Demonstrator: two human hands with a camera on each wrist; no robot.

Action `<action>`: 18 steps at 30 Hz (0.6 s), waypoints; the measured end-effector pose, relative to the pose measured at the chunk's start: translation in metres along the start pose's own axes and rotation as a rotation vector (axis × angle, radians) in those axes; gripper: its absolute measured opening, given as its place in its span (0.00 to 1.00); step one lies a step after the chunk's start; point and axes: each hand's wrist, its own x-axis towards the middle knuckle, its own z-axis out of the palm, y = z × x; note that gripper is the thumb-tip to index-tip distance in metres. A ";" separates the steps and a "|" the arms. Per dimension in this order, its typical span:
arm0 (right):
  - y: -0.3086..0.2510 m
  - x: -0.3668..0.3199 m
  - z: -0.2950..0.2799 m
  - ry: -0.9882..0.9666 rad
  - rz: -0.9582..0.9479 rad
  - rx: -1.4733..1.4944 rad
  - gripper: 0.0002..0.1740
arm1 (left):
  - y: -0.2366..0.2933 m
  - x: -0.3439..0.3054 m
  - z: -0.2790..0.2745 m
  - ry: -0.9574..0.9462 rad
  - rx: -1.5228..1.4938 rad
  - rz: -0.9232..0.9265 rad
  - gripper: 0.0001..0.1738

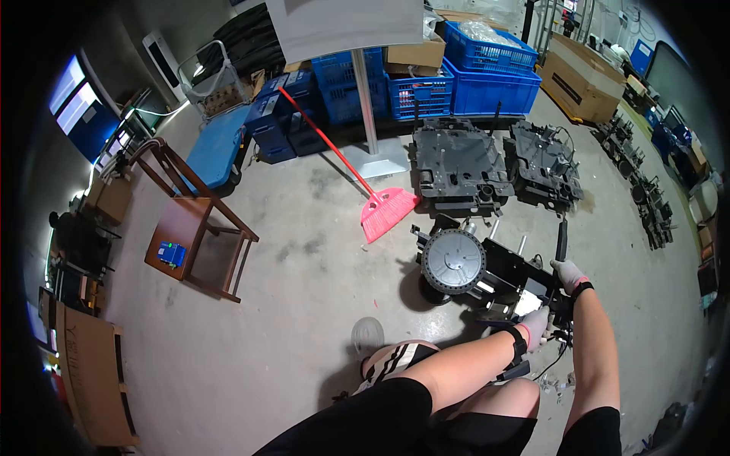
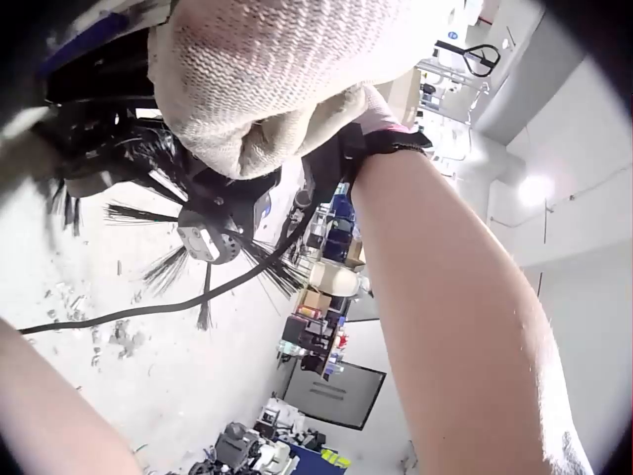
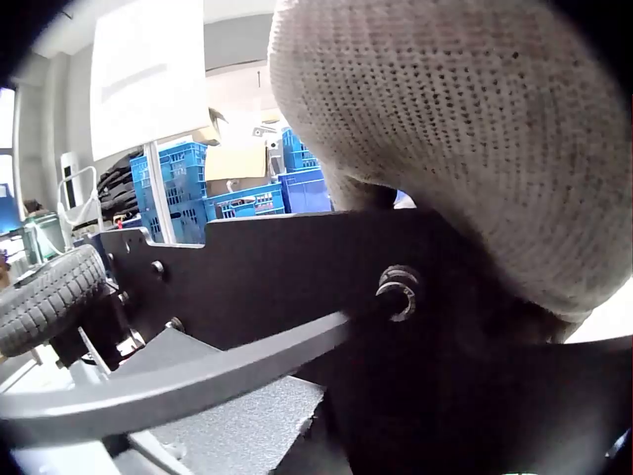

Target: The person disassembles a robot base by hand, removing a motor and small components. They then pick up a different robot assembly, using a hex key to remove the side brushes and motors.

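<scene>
Both hands wear white knit gloves and hold a black wheeled machine (image 1: 498,262) on its side on the floor. My right hand (image 1: 568,275) grips the top edge of its upright black panel (image 3: 267,257); the glove wraps over that edge in the right wrist view. A grey bar (image 3: 198,381) ends at a bolt in this panel. Lower down, my left hand (image 1: 537,328) is curled at a black part of the frame (image 2: 99,74), its fingertips tucked out of sight. Below that hand hangs a round brush (image 2: 210,237) with black bristles. A large grey disc-shaped wheel (image 1: 454,261) faces up.
A red broom (image 1: 389,213) leans on a stand's metal base (image 1: 376,159). Two similar black chassis (image 1: 461,163) lie beyond the machine. A wooden chair (image 1: 179,224) holding a small blue box (image 1: 172,254) stands left. Blue crates (image 1: 494,87) line the back. A black cable (image 2: 158,309) trails below.
</scene>
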 end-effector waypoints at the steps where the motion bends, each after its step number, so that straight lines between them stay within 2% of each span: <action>1: -0.001 -0.002 -0.001 -0.008 -0.008 0.004 0.14 | 0.003 0.002 0.001 -0.007 -0.067 -0.027 0.23; 3: 0.003 0.002 -0.002 0.018 -0.023 -0.013 0.16 | 0.026 -0.041 0.011 -0.024 -0.066 -0.017 0.24; 5: 0.004 0.005 -0.001 0.040 -0.028 -0.050 0.16 | 0.037 -0.060 0.016 -0.078 0.347 0.008 0.26; 6: 0.003 0.004 -0.001 0.041 -0.030 -0.046 0.16 | 0.024 -0.026 0.014 -0.039 0.479 0.064 0.29; 7: 0.002 0.001 -0.001 0.036 -0.024 -0.032 0.16 | 0.012 -0.006 0.007 -0.038 0.483 0.063 0.29; 9: 0.004 0.002 0.000 0.033 -0.019 -0.014 0.17 | -0.001 0.013 -0.002 0.075 0.837 0.417 0.33; 10: 0.007 0.004 0.001 0.054 -0.033 0.007 0.17 | -0.005 0.016 -0.005 0.075 0.840 0.417 0.33; 12: 0.006 0.000 0.002 0.074 -0.050 0.029 0.16 | -0.007 0.013 -0.010 0.188 0.791 0.468 0.40; 13: 0.006 -0.003 0.001 0.052 -0.045 -0.013 0.15 | -0.005 0.012 -0.013 0.192 0.794 0.470 0.40; 15: -0.003 -0.001 0.002 0.028 -0.049 -0.051 0.15 | 0.005 0.002 -0.018 -0.055 -0.001 0.017 0.34; 17: 0.004 -0.001 0.002 -0.006 -0.030 0.068 0.16 | 0.010 -0.004 -0.016 0.009 -0.130 -0.042 0.27; 18: 0.005 0.000 0.005 0.059 -0.026 0.116 0.15 | 0.009 0.008 -0.017 0.057 -0.090 -0.025 0.24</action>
